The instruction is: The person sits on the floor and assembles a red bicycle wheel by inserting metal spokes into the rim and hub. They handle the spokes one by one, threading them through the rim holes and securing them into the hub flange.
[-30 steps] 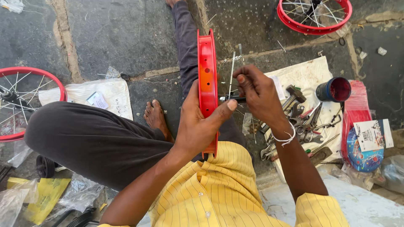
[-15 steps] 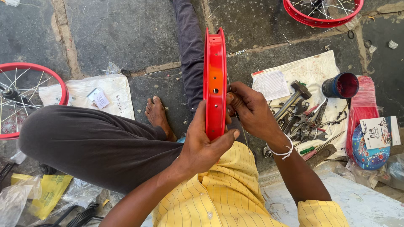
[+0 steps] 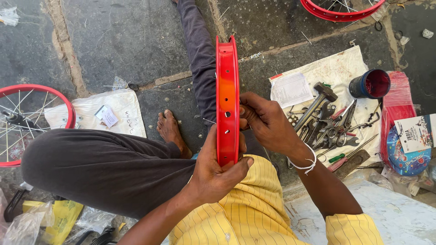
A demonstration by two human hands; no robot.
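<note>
A bare red wheel rim point(image 3: 227, 90) stands upright on edge in front of me, its channel with spoke holes facing the camera. My left hand point(image 3: 218, 170) grips the rim's near lower part, thumb over its right flange. My right hand point(image 3: 268, 120) presses against the rim's right side at mid height, fingers pinched there; whatever it holds is hidden. My bent leg in dark trousers point(image 3: 104, 168) lies to the left, bare foot point(image 3: 170, 131) near the rim.
A white cloth point(image 3: 336, 72) on the right carries a hammer point(image 3: 318, 102), pliers, wrenches and a screwdriver. A dark cup point(image 3: 370, 84) with red inside stands beside it. Spoked red wheels lie at the left point(image 3: 27, 122) and top right point(image 3: 340, 11). Plastic bags lie lower left.
The thin spoke my right hand held up a second ago is out of sight. That hand has moved down against the rim, and the view has shifted so the rim stands more centred.
</note>
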